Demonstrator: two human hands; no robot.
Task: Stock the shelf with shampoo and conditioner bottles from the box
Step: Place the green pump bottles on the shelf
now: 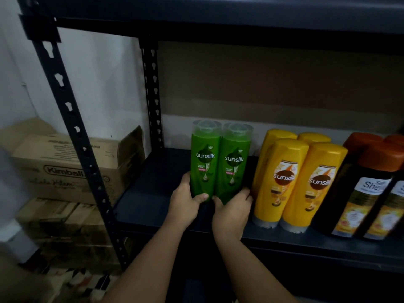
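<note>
two green sunsilk shampoo bottles [219, 160] are held upright, touching, on the dark shelf [153, 206], left of the yellow sunsilk bottles [293, 182]. left hand [185, 204] and right hand [232, 207] are curled round the bases. risk: tall bottles may be toppled if released unevenly, or knocked into the yellow row.

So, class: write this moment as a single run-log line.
left hand: grips left green bottle | right hand: grips right green bottle | bottles: upright, side by side on shelf | beside: yellow bottles

Dark bottles [371, 189] cropped at right edge; labels blurred.
</note>
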